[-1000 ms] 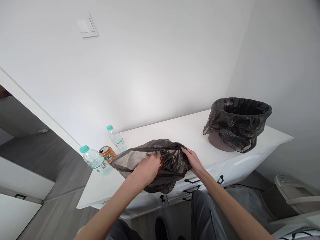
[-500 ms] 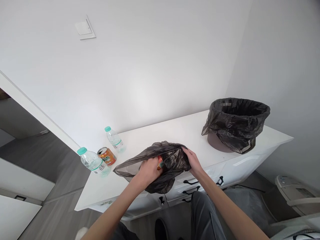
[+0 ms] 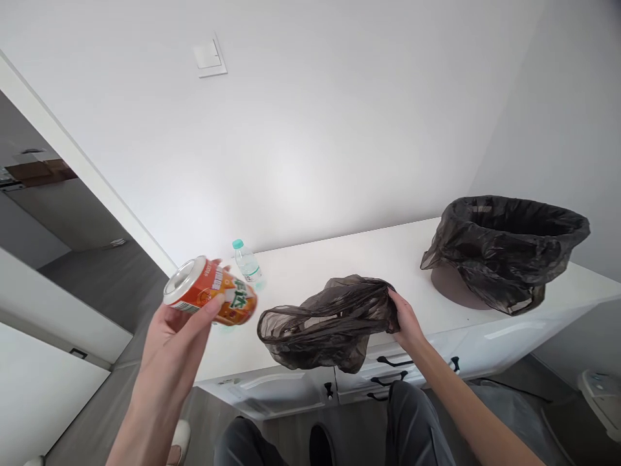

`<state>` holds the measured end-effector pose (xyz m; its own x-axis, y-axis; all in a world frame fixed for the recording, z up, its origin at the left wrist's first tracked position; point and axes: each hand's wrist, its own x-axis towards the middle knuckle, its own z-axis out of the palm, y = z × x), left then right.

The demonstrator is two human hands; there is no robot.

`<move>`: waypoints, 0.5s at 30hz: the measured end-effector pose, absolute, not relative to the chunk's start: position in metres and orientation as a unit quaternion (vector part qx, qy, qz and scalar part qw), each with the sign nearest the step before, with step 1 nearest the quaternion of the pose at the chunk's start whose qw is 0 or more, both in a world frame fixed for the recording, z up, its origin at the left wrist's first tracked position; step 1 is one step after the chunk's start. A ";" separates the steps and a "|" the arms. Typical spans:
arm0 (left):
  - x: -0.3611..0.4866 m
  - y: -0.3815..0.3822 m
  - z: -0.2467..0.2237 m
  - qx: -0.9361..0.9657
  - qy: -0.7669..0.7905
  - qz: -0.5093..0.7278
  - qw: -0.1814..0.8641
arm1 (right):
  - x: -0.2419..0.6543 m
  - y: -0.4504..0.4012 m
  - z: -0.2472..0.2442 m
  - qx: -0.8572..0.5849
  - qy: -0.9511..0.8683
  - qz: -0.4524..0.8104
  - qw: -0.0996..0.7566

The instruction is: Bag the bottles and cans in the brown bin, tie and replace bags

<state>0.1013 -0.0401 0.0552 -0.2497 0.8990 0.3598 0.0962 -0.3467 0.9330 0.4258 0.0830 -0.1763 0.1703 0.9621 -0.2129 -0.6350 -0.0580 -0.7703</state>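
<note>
My left hand [image 3: 177,343] is closed around an orange soda can [image 3: 211,291], raised at the left and tilted, its top facing up and left. My right hand [image 3: 405,320] grips the right edge of a thin black plastic bag [image 3: 315,333] over the cabinet's front edge. The bag's mouth gapes toward the left; its contents do not show. Behind the can stands a small clear bottle with a green cap [image 3: 247,262]. The can and my left hand hide much of the cabinet's left end, including most of whatever stands there.
A bin lined with a black bag [image 3: 499,259] stands at the right end of the white cabinet top [image 3: 349,255]. Black drawer handles [image 3: 388,378] jut from the front. A wall with a light switch [image 3: 210,55] rises behind. A foot in a pale shoe [image 3: 180,437] is at lower left.
My left hand has come out of the bag and moved left, now holding up an orange can. My right hand keeps its grip on the bag. The view has shifted left.
</note>
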 end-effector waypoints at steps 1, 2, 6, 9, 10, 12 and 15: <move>0.092 -0.042 0.050 0.484 0.503 0.656 0.287 | 0.426 0.084 -0.179 -0.395 -0.204 0.609 0.657; 0.083 -0.044 0.041 0.450 0.534 0.667 0.259 | 0.427 0.084 -0.181 -0.396 -0.205 0.609 0.656; 0.045 -0.056 -0.011 0.348 0.654 0.651 0.165 | 0.428 0.086 -0.189 -0.411 -0.216 0.604 0.648; 0.024 -0.057 -0.048 0.304 0.708 0.624 0.129 | 0.429 0.086 -0.191 -0.419 -0.224 0.597 0.646; 0.019 -0.056 -0.056 0.296 0.720 0.615 0.126 | 0.429 0.085 -0.191 -0.422 -0.227 0.598 0.643; 0.010 -0.049 -0.070 0.291 0.738 0.597 0.119 | 0.430 0.085 -0.191 -0.427 -0.230 0.603 0.634; 0.000 -0.036 -0.085 0.295 0.757 0.574 0.099 | 0.430 0.084 -0.191 -0.427 -0.229 0.606 0.631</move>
<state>0.0004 -0.0357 -0.0853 -0.8066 0.5599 0.1895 0.3335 0.1664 0.9280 0.4303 0.0844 -0.1914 0.1609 0.9599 -0.2297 -0.5691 -0.0999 -0.8162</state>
